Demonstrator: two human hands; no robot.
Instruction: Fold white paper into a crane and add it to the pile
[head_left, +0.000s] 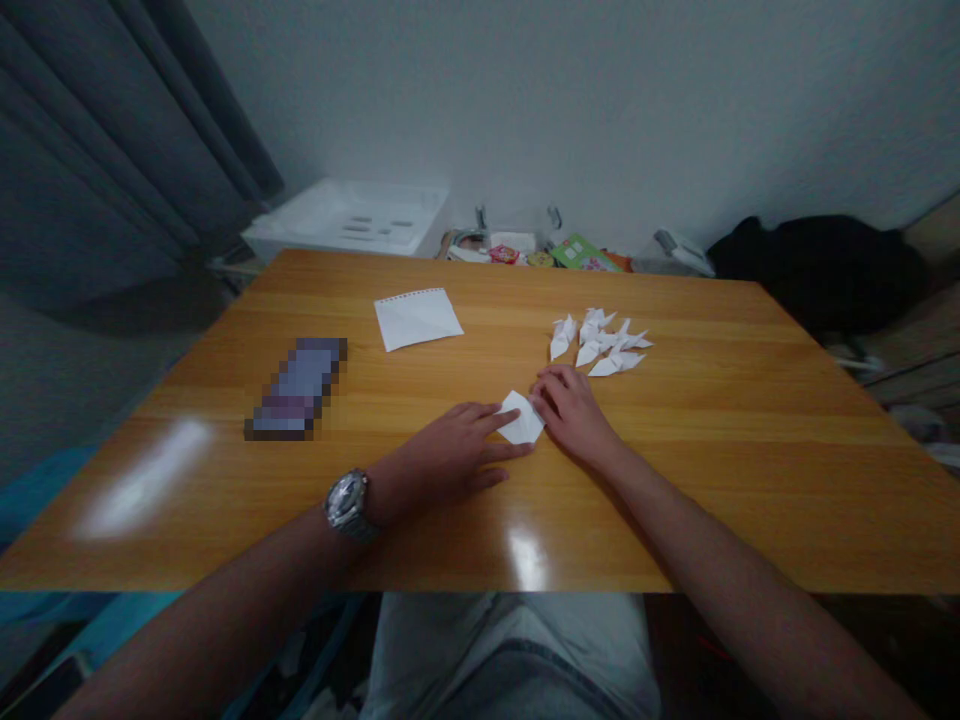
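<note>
A small white piece of folded paper (523, 428) lies on the wooden table (712, 430) in front of me. My left hand (466, 448) rests flat over its left side with the fingers spread, a fingertip on the paper's surface. At the right edge, the fingers of my right hand (571, 408) are curled together on the paper; their tips are partly hidden. Just beyond the right hand sits a group of several white folded paper cranes (600, 343). A loose white sheet (418, 318) with a torn perforated edge lies farther back, left of the cranes.
A pixelated phone-shaped object (298, 390) lies on the table's left side. Behind the far edge are a white plastic tray (352, 215), a green booklet (583, 252) and small packets. A dark bundle (817, 265) stands at the back right, a grey curtain (112, 140) at the left.
</note>
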